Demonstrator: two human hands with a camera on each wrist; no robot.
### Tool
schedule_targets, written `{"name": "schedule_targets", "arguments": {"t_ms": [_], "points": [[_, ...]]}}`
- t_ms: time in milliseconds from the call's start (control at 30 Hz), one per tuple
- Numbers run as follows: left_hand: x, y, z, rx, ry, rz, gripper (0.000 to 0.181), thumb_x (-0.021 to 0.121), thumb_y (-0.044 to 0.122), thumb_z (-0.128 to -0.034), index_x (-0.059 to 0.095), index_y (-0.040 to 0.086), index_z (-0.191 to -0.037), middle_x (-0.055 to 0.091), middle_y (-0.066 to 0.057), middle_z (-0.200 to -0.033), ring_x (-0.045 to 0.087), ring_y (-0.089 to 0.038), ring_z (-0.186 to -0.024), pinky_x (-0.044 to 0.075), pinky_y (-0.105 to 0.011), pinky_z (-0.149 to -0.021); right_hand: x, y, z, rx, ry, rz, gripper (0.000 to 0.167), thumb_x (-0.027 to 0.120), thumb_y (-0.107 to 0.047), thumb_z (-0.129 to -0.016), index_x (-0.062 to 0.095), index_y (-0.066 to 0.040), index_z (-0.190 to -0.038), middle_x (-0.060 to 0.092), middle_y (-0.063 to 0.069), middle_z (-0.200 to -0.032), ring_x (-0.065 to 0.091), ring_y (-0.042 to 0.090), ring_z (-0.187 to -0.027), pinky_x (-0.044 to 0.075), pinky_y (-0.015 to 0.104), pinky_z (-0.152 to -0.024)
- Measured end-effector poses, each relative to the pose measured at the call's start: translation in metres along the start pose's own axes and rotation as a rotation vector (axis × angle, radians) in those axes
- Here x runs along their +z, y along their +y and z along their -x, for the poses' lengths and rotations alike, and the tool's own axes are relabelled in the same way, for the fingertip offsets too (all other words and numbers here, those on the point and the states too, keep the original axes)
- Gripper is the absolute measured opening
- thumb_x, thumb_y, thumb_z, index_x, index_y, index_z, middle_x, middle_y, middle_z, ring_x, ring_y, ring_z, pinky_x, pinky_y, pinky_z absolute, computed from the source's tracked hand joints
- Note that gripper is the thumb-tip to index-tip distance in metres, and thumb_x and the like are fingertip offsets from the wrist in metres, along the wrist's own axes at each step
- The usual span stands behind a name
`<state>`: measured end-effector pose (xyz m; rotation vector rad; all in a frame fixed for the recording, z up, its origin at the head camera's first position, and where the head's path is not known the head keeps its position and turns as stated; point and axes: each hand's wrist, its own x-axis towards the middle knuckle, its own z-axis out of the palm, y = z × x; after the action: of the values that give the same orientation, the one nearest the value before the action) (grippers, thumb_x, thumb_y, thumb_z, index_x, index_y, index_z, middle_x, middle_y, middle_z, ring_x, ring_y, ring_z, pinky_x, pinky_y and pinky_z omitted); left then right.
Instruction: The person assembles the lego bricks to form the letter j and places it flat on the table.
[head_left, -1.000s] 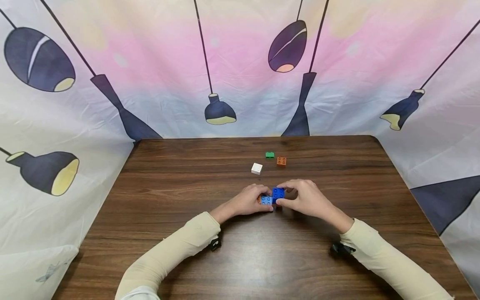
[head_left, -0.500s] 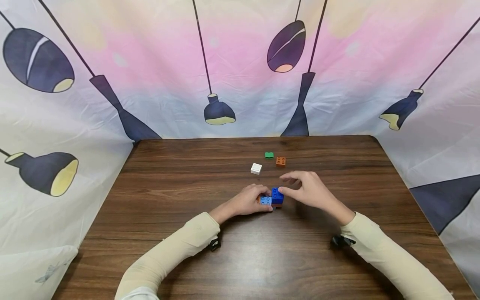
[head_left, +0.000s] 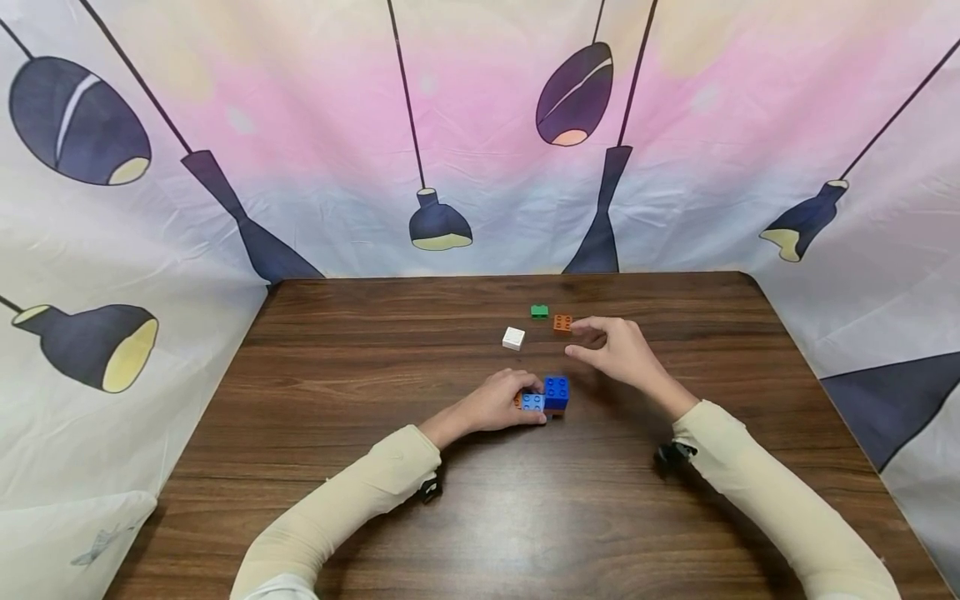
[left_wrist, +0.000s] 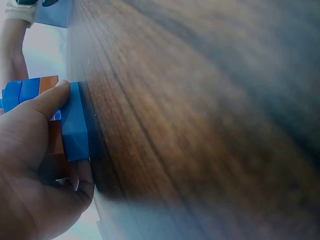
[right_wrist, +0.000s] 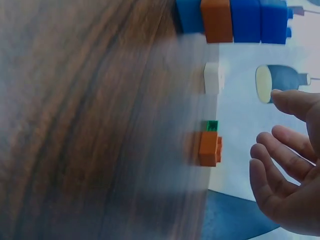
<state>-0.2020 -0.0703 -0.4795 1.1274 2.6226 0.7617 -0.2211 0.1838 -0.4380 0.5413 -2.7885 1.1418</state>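
Surface [head_left: 465,533] with a dark wood-grain finish carries all the bricks. Nearest along it, the person's left grip [head_left: 495,401] is clamped, thumb and fingers on opposite sides, on a stacked assembly [head_left: 552,398] of glossy plastic toy bricks in light blue, orange and dark blue. The assembly stands upright near the middle of the surface, studs up; its dark blue end [right_wrist: 260,21], two bricks high over an orange layer, projects clear of the left grip. It should handle as light and stiff, with the joints as the probable weak point. Steady it low, by the side walls.

Farther out, the right grip [head_left: 621,354] has thumb and fingers apart and holds nothing. A white, block-shaped plastic brick [head_left: 513,338] lies beyond the assembly. Past it, an orange, square, four-stud plastic brick [head_left: 562,322] lies studs up just beside the right fingertips; the right wrist view shows a gap. Expect low weight, rigid walls, slight slipperiness and little risk of breakage. Recommended hold: pinch two opposite side walls, below the studs. A small green plastic brick [head_left: 539,312], farthest out, restricts finger room on its left.
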Motion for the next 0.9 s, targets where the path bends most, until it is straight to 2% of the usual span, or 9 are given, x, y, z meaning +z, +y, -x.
{"name": "schedule_targets", "arguments": {"t_ms": [333, 633, 900], "points": [[0.0, 0.0, 0.0, -0.005, 0.002, -0.005, 0.041, 0.079, 0.036, -0.09, 0.069, 0.011, -0.12, 0.071, -0.002, -0.116, 0.06, -0.016, -0.104, 0.047, -0.034, -0.092, 0.005, 0.017, -0.019, 0.07, 0.015, -0.006, 0.047, 0.082, -0.034, -0.089, 0.072, -0.006, -0.125, 0.074, 0.014, -0.115, 0.072, 0.03, -0.097, 0.058, 0.047, -0.081], [0.0, 0.001, 0.0, -0.007, 0.0, 0.0, 0.041, 0.08, 0.036, -0.0898, 0.069, 0.011, -0.12, 0.071, -0.002, -0.116, 0.06, -0.016, -0.104, 0.047, -0.034, -0.091, 0.016, 0.03, -0.034, 0.114, -0.012, -0.007, 0.052, 0.081, -0.031, -0.09, 0.066, -0.007, -0.134, 0.069, 0.014, -0.129, 0.068, 0.032, -0.106, 0.056, 0.049, -0.086], [0.0, 0.001, 0.001, -0.019, -0.007, -0.002, 0.042, 0.078, 0.037, -0.0908, 0.068, 0.011, -0.122, 0.07, -0.002, -0.118, 0.06, -0.016, -0.107, 0.047, -0.035, -0.093, 0.022, 0.037, -0.042, 0.145, -0.033, 0.013, 0.053, 0.081, -0.031, -0.09, 0.065, -0.008, -0.135, 0.068, 0.017, -0.129, 0.067, 0.032, -0.105, 0.055, 0.048, -0.086]]}}
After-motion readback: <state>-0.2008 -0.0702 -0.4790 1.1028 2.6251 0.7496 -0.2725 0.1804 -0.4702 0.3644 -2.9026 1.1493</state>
